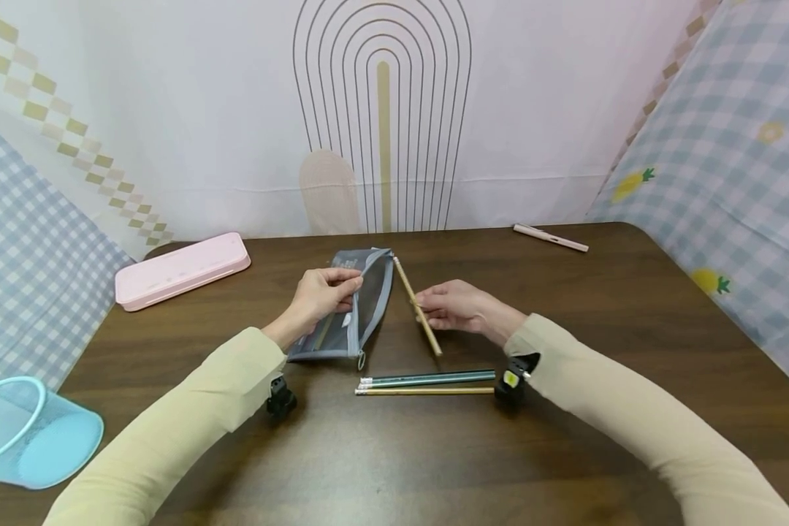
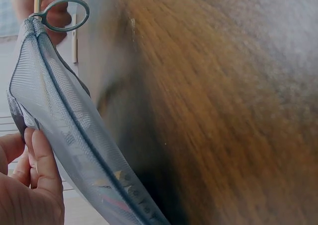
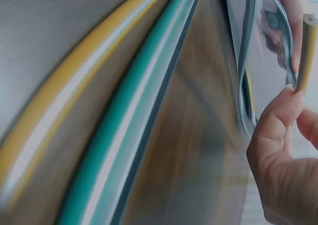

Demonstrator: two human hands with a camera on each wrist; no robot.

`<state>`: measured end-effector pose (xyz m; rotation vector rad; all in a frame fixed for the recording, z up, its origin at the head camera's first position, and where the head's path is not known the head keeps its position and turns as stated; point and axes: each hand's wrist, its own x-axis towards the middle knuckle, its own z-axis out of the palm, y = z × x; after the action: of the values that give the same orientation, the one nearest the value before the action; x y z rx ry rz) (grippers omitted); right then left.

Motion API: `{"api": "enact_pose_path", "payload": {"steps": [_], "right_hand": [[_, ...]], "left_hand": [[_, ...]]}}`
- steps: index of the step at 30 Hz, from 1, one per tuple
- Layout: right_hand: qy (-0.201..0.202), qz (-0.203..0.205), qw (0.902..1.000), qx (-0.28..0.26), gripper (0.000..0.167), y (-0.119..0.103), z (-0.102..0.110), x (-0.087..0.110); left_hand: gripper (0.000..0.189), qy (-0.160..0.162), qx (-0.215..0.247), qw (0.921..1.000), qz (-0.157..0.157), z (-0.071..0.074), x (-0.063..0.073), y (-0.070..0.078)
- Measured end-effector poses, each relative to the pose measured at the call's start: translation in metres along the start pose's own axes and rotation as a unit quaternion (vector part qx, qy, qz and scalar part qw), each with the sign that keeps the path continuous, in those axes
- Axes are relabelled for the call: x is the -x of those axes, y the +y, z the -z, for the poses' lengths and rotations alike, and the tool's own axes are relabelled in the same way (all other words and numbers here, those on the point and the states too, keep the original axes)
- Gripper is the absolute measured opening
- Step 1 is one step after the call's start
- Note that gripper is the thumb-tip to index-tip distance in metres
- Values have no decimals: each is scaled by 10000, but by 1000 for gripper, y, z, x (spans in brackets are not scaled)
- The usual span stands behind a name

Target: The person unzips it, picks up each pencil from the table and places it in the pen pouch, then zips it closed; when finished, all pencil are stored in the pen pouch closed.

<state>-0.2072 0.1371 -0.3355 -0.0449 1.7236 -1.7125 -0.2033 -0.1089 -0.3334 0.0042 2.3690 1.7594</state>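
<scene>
My left hand pinches the rim of a grey mesh zip pouch, whose mouth gapes toward the right. Pencil-like items show through the mesh in the left wrist view. A yellow pencil is pinched between the thumb and fingers of my right hand; it slants with its far end beside the pouch's opening. On the table just in front lie a green pencil and another yellow pencil, side by side, with a further dark pencil against the green one in the right wrist view.
A pink case lies at the back left of the brown table. At the back right is a pale pink pen. A blue mesh basket stands at the left edge. Patterned cloth hangs behind.
</scene>
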Motion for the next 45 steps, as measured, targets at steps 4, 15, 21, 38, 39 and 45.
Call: {"api": "enact_pose_path", "payload": {"steps": [4,15,21,38,39,45], "right_hand": [[259,-167,9982,-510,22,-4,-22,-21],[698,-364,9926,-925,12,-9,-53,-55],[725,-425,9921,-932,11,-10,-58,-56],[-34,-97,9932,1158,21,11,-15,-3],[-113,-61,9892,1463,19,14,-10,2],[-668,421,9470,3114,11,28,-1,25]], "left_hand": [[33,16,15,10000,22,0,0,-1],[34,-22,51,10000,18,0,-1,-1],[33,-19,28,10000,-8,0,-1,1],[32,39,64,9999,-94,-3,-1,-1],[32,29,61,9999,-100,-3,-1,-1],[34,-42,76,9999,-122,-4,-1,-3]]}}
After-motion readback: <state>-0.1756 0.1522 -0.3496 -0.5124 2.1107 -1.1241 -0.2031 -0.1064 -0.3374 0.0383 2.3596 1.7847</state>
